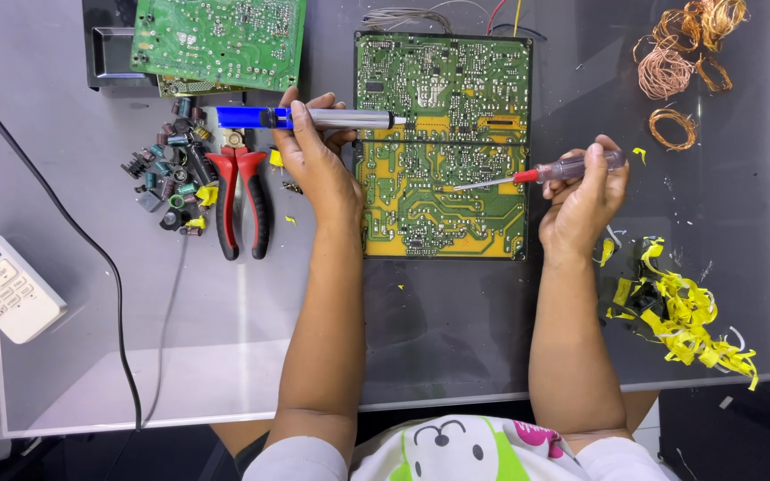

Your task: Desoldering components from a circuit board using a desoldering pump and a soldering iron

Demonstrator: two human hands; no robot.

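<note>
While a flat green and yellow circuit board (443, 147) is lying solder side up near the middle of the smooth grey table (456, 330), a blue and silver desoldering pump (309, 118) is being gripped by the left hand (316, 153), fingers wrapped tight around its slim barrel, its tip lying over the board's left part. A screwdriver (541, 172) with a clear ribbed handle and thin metal shaft is being clamped by the curled fingers of the right hand (584, 198), its point being pressed on the board. Left of the board, red-handled pliers (242, 200) and a heap of small cylindrical components (169, 174) are lying. Right of the board, curly copper wire coils (679, 53) and shredded yellow tape (683, 312) are resting.
</note>
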